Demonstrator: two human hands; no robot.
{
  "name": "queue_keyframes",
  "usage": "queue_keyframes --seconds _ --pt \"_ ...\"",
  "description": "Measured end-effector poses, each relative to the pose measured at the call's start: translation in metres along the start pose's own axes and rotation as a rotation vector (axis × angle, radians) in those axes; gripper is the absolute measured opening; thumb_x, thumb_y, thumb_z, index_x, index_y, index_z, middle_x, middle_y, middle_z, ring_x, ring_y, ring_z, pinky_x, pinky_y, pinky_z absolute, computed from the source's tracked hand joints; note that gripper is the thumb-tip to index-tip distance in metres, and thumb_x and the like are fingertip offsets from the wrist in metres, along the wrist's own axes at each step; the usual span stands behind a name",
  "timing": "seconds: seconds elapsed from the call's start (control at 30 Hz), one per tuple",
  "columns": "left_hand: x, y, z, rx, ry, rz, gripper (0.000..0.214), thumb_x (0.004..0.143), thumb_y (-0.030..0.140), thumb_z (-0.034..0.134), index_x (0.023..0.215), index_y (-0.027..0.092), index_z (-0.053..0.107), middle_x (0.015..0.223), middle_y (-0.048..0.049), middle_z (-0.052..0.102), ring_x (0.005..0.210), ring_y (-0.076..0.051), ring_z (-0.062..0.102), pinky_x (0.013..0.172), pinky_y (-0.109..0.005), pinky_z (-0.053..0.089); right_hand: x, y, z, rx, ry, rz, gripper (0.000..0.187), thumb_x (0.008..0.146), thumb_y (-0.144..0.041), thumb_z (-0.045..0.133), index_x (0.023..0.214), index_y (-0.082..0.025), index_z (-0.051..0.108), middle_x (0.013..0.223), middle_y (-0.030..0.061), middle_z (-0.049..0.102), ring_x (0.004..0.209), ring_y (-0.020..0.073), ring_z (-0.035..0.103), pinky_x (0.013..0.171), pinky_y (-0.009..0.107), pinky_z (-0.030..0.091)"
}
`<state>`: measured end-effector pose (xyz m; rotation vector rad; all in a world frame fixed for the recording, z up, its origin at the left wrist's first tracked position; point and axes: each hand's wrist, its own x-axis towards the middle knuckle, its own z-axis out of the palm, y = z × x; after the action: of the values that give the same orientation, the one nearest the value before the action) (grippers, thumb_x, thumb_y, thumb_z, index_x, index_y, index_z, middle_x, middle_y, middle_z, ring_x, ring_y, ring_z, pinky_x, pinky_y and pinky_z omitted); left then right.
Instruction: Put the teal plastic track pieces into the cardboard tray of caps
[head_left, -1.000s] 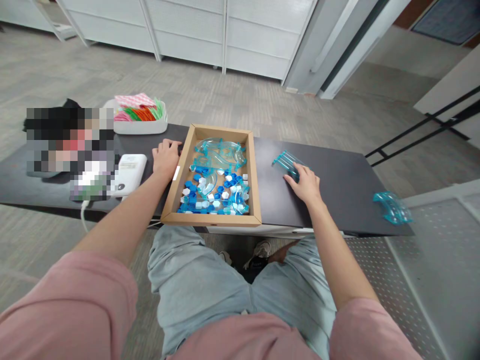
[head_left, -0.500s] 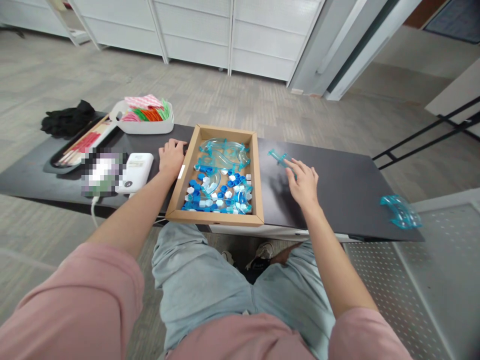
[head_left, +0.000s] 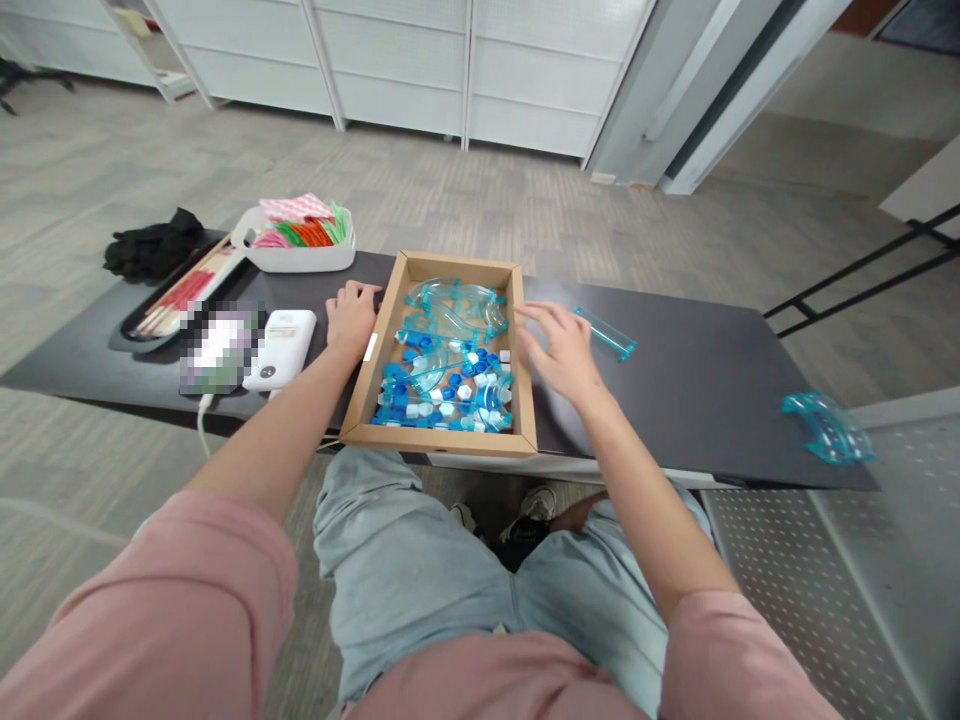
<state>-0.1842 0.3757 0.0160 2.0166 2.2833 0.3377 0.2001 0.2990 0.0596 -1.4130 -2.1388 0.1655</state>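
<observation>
My left hand [head_left: 351, 315] rests on the table against the left side of a shallow cardboard box [head_left: 528, 410], fingers apart and holding nothing. My right hand [head_left: 561, 345] is at the box's right wall, its fingers stretched toward the rim and nothing seen in them. Whether its fingertips touch the rim I cannot tell. Inside the box lie curved clear-blue plastic track pieces [head_left: 442, 318] at the far end. Small blue and white hexagonal pieces [head_left: 465, 392] fill the near half. A straight clear-blue track piece [head_left: 606, 333] lies on the table, right of my right hand.
The dark table [head_left: 675, 400] carries a curved blue track piece [head_left: 827, 428] near its right end. On the left are a white power bank [head_left: 280, 348], a blurred-out device [head_left: 220, 350], a black tray [head_left: 142, 340], a white basket [head_left: 300, 260] and black cloth [head_left: 154, 247].
My right hand has left the straight track piece on the table and moved left to the box's right wall. My left hand stays beside the box. The view has shifted slightly.
</observation>
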Motion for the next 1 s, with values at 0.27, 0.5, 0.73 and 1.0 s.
queue_keyframes --seconds 0.27,0.5,0.73,1.0 --pt "-0.002 0.003 -0.001 -0.034 0.012 0.007 0.058 0.112 0.03 0.039 0.163 0.019 0.064 0.166 -0.0264 0.06 0.149 -0.044 0.058 0.125 -0.061 0.045 -0.04 0.148 -0.02 -0.125 0.136 0.412 0.029 0.093 -0.034 0.077 0.12 -0.028 0.088 0.13 0.0232 0.077 0.125 0.0451 0.065 0.112 0.074 0.041" --pt "-0.004 0.003 -0.004 -0.052 0.006 -0.003 0.058 0.113 0.029 0.037 0.163 0.019 0.065 0.165 -0.0254 0.061 0.15 -0.043 0.058 0.126 -0.06 0.044 -0.018 0.106 -0.016 0.053 0.176 0.25 0.038 0.102 -0.042 0.064 0.13 -0.027 0.084 0.117 0.0147 0.071 0.105 0.0335 0.072 0.1 0.059 0.06" --pt "-0.008 0.01 -0.012 -0.018 -0.009 -0.021 0.06 0.113 0.028 0.034 0.165 0.018 0.063 0.166 -0.0264 0.06 0.15 -0.043 0.058 0.127 -0.061 0.044 0.069 0.0 0.032 0.141 0.029 -0.031 0.045 0.11 -0.032 0.06 0.15 -0.027 0.08 0.14 0.0138 0.074 0.133 0.0324 0.07 0.118 0.055 0.056" --pt "-0.009 0.013 -0.015 0.012 -0.005 -0.024 0.059 0.111 0.028 0.038 0.163 0.021 0.064 0.163 -0.0267 0.062 0.148 -0.043 0.059 0.125 -0.06 0.047 0.045 0.017 0.004 -0.014 0.007 0.088 0.037 0.114 -0.045 0.059 0.137 -0.033 0.086 0.154 0.0129 0.075 0.144 0.0377 0.063 0.122 0.06 0.041"
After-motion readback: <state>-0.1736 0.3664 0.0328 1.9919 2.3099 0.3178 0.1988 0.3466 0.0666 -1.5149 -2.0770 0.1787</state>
